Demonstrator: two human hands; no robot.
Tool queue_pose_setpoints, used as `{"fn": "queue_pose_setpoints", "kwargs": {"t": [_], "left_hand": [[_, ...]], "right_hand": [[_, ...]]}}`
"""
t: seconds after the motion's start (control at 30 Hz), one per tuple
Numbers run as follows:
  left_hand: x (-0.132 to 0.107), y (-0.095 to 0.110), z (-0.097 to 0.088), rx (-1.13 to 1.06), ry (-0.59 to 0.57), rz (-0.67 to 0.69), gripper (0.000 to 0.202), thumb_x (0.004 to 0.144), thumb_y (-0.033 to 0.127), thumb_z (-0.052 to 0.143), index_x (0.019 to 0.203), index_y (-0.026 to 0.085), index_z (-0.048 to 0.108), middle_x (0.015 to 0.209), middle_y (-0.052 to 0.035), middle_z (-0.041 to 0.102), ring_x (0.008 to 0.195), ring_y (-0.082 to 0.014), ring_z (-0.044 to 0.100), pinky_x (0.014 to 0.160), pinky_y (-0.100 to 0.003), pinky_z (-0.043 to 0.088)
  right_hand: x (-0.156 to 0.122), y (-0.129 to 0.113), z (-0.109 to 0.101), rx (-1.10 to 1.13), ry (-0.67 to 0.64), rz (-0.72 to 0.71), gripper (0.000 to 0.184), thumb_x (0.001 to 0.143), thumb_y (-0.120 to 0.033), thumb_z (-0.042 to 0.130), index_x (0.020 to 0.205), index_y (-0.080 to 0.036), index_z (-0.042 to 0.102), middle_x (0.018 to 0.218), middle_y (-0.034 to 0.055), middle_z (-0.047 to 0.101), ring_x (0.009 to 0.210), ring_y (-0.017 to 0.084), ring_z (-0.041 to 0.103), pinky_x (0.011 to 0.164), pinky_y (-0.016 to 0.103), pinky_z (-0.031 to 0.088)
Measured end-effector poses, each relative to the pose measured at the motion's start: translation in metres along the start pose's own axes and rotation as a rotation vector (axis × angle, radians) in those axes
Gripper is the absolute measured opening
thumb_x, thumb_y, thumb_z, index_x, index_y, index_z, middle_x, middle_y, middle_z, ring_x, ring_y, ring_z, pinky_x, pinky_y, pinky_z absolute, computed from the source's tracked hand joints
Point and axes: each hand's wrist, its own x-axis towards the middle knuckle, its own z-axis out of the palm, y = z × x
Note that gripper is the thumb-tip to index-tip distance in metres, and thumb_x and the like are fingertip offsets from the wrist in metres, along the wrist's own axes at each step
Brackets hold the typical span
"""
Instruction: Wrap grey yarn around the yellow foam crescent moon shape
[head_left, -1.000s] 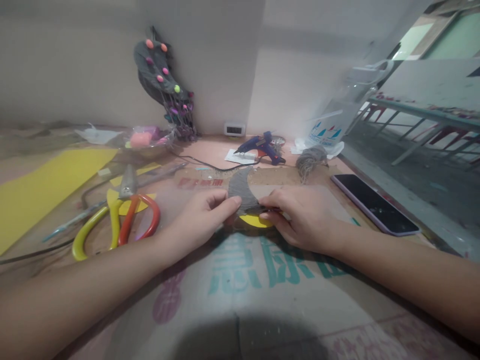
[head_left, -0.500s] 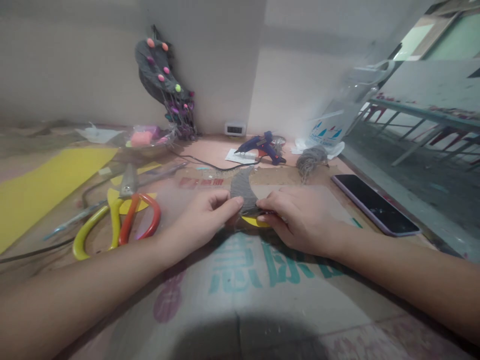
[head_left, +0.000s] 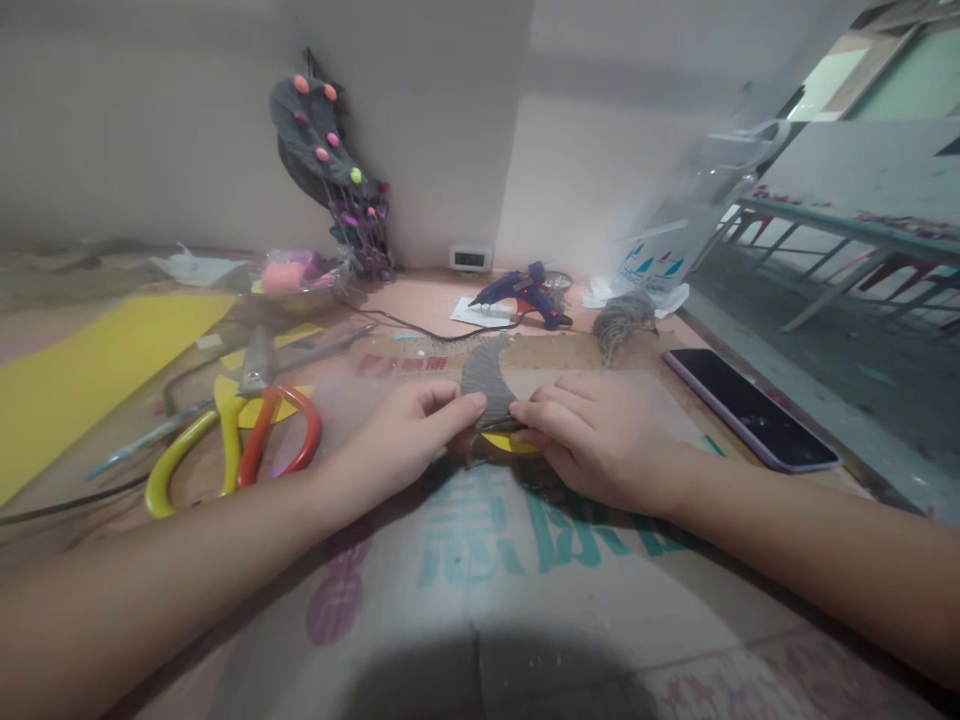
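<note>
Between my two hands is a crescent-shaped piece wrapped in grey yarn (head_left: 487,375), its lower tip bare and yellow (head_left: 510,442). My left hand (head_left: 427,420) pinches its left edge, thumb on top. At the right edge, the bent fingers of my right hand (head_left: 581,430) close on the yarn near the yellow tip; the thumb is mostly hidden beneath. Beyond lies a loose ball of grey yarn (head_left: 626,322). A finished-looking grey crescent with coloured beads (head_left: 319,150) leans against the wall.
Scissors with yellow and red handles (head_left: 251,440) lie left, near a yellow sheet (head_left: 97,370). A blue glue gun (head_left: 525,292) and a small digital clock (head_left: 470,259) are at the back. A phone (head_left: 750,410) lies right, near a plastic jug (head_left: 682,220) at the table edge.
The fingers of my right hand have shifted slightly at the crescent's lower edge, and its thumb has tucked under. My left hand keeps its place.
</note>
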Motion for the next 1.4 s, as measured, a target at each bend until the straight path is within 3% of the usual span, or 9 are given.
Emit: {"fn": "queue_pose_setpoints", "kwargs": {"t": [0.27, 0.5, 1.23, 1.4], "left_hand": [[0.0003, 0.0017, -0.0001, 0.018, -0.002, 0.003, 0.039, 0.088, 0.046, 0.048, 0.061, 0.018, 0.053, 0.060, 0.0021, 0.053, 0.061, -0.0139, 0.049, 0.059, -0.025, 0.038], [-0.0006, 0.0049, 0.0007, -0.029, 0.016, -0.020, 0.038, 0.089, 0.043, 0.049, 0.061, 0.017, 0.054, 0.059, 0.0034, 0.052, 0.058, -0.0113, 0.047, 0.055, -0.023, 0.035], [0.0016, -0.0004, 0.0018, 0.000, 0.003, -0.013, 0.041, 0.088, 0.047, 0.048, 0.060, 0.018, 0.055, 0.057, 0.0026, 0.053, 0.057, -0.0127, 0.048, 0.056, -0.024, 0.036], [0.0008, 0.0011, 0.0014, -0.005, -0.005, -0.010, 0.040, 0.089, 0.045, 0.048, 0.061, 0.018, 0.054, 0.059, 0.0024, 0.052, 0.059, -0.0126, 0.047, 0.057, -0.024, 0.035]], "right_hand": [[-0.0009, 0.0004, 0.0005, 0.070, -0.009, 0.053, 0.018, 0.094, -0.019, 0.044, 0.087, -0.015, 0.060, 0.069, 0.0020, 0.063, 0.063, 0.015, 0.053, 0.057, 0.027, 0.032], [-0.0018, 0.0013, -0.0015, 0.130, -0.042, 0.192, 0.017, 0.091, -0.023, 0.046, 0.092, -0.014, 0.060, 0.071, 0.0033, 0.063, 0.063, 0.015, 0.055, 0.055, 0.026, 0.032], [0.0023, -0.0022, -0.0025, 0.005, -0.035, 0.017, 0.021, 0.094, -0.017, 0.042, 0.090, -0.013, 0.062, 0.070, 0.0030, 0.063, 0.063, 0.015, 0.051, 0.057, 0.028, 0.030], [0.0007, -0.0008, -0.0016, 0.074, -0.006, 0.086, 0.017, 0.094, -0.021, 0.046, 0.088, -0.014, 0.061, 0.069, 0.0022, 0.063, 0.062, 0.014, 0.054, 0.056, 0.027, 0.033]]}}
